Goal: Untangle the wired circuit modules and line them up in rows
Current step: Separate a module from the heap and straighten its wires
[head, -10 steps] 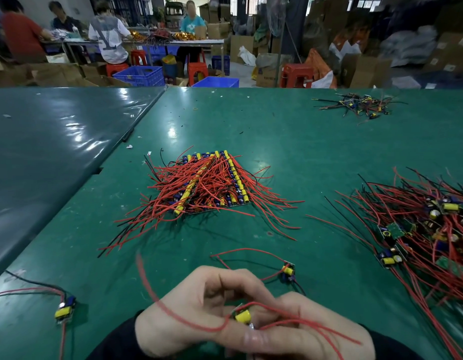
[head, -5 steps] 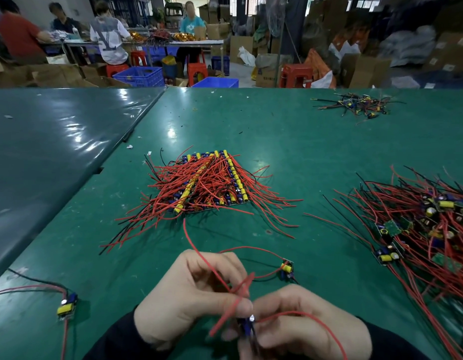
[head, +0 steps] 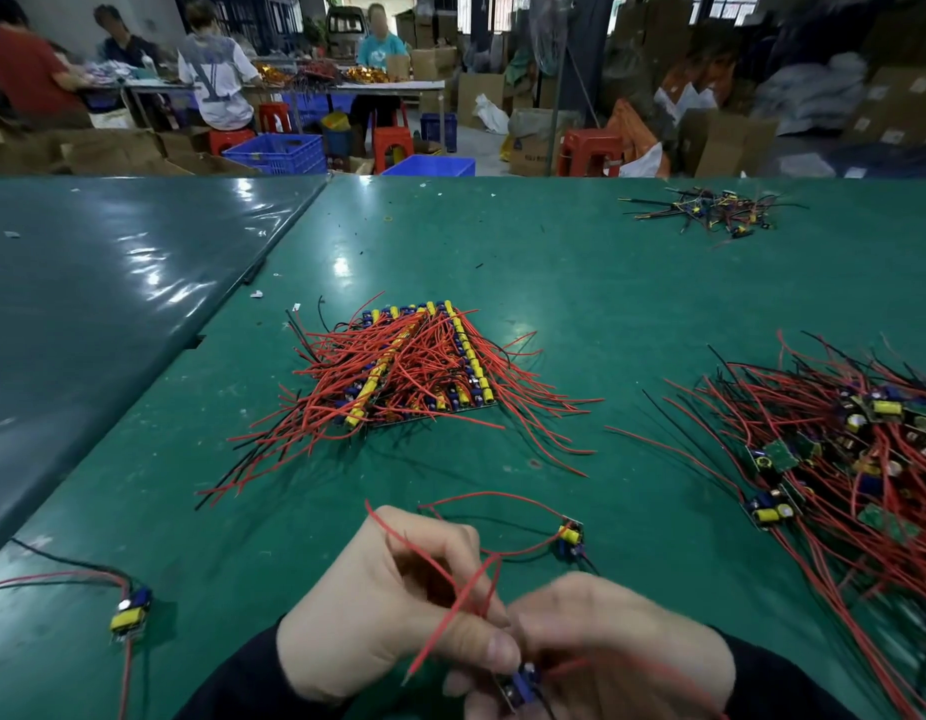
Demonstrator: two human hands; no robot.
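**Both hands working one wired module at the lower centre of a green bench**

At lower left, a lone module with a yellow component lies flat on the green table, its red and black leads running off the frame's left edge. Right of it, at bottom centre, the left hand has its thumb and fingers curled round red wires that cross and stick up between the fingers. Touching it, the right hand (blurred) curls its fingers round the held module, a small blue-and-black board at the bottom edge. Above the hands, at mid-frame, sits the arranged stack of modules in rows, wires fanning to both sides. Just above the right hand lies another single module. At the right edge spreads the tangled pile; at upper right, a smaller heap.
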